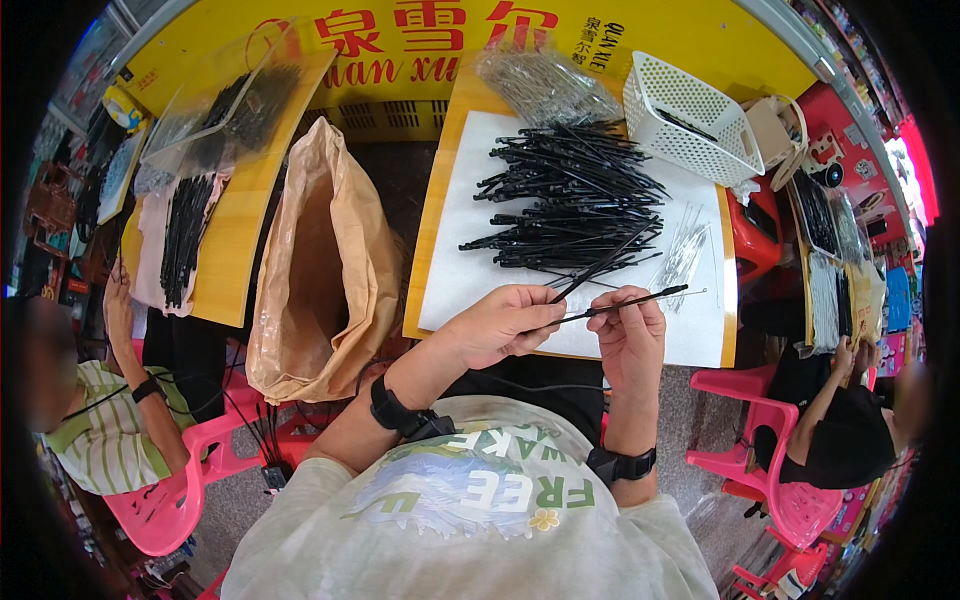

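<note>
Both my hands are over the near edge of a white sheet on a table. My left hand is closed around thin black rods, which stick out up and to the right. The fingertips of my right hand pinch another slim black rod that points right. A fine wire tip shows beyond its end. A thin line runs from this rod back to my left fingers. Just beyond my hands lies a large heap of similar black rods. To its right are loose thin silvery wires.
A white perforated basket and clear plastic bags stand at the back. Left of the table is an open brown paper sack. Co-workers sit on pink chairs on both sides, beside a left table and a right one.
</note>
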Action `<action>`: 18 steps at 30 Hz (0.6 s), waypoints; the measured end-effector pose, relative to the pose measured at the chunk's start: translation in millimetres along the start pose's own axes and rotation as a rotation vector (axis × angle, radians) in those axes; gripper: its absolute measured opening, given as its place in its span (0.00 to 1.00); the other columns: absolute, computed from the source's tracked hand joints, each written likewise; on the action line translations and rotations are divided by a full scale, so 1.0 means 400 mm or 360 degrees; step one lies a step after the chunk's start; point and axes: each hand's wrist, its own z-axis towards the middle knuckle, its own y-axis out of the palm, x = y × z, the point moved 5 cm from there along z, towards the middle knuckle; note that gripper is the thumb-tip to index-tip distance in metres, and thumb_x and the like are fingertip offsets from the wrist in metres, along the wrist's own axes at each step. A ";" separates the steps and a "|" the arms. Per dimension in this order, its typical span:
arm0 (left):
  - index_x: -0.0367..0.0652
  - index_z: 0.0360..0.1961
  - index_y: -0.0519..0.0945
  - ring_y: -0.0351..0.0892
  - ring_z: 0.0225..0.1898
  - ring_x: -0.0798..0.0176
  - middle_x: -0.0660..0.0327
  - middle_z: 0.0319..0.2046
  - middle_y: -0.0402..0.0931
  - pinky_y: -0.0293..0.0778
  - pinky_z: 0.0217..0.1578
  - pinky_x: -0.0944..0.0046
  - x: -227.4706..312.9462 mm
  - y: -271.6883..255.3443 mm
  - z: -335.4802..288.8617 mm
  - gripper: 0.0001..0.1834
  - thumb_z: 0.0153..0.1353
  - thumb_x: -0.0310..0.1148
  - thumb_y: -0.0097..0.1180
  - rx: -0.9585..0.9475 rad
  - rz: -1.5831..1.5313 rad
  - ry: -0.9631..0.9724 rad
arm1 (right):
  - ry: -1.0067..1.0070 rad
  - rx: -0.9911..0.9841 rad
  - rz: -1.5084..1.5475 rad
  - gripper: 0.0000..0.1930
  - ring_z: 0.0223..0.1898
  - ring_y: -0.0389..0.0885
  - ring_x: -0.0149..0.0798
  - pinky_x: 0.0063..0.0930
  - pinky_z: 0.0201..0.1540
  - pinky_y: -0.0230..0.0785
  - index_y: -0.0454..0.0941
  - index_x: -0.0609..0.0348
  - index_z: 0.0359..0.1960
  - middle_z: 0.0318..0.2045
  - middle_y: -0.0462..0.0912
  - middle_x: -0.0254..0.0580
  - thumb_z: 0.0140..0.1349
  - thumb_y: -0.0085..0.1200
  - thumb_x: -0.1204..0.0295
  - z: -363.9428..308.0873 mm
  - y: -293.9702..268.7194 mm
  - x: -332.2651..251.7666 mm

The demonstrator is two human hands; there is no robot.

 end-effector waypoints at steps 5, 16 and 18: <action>0.41 0.38 0.73 0.53 0.16 0.80 0.72 0.20 0.62 0.46 0.15 0.79 0.000 -0.020 0.003 0.08 0.65 0.34 0.51 0.0047 -0.0026 0.0059 | 0.0011 0.0088 -0.0246 0.09 0.34 0.82 0.36 0.28 0.38 0.77 0.74 0.67 0.43 0.38 0.80 0.52 0.65 0.45 0.79 0.001 0.013 -0.015; 0.41 0.37 0.73 0.57 0.22 0.79 0.73 0.23 0.64 0.55 0.22 0.78 0.025 -0.022 0.005 0.07 0.64 0.33 0.52 0.0559 0.0840 0.0603 | 0.0068 0.0532 -0.0710 0.07 0.27 0.83 0.36 0.24 0.31 0.78 0.78 0.71 0.36 0.29 0.82 0.49 0.59 0.54 0.78 0.014 0.011 -0.014; 0.40 0.37 0.74 0.59 0.23 0.79 0.72 0.23 0.65 0.57 0.23 0.78 0.023 -0.029 0.008 0.07 0.64 0.33 0.52 0.0556 0.0698 0.0631 | 0.0072 0.0554 -0.0702 0.07 0.28 0.83 0.36 0.23 0.31 0.79 0.77 0.72 0.36 0.30 0.82 0.49 0.60 0.54 0.78 0.016 0.012 -0.012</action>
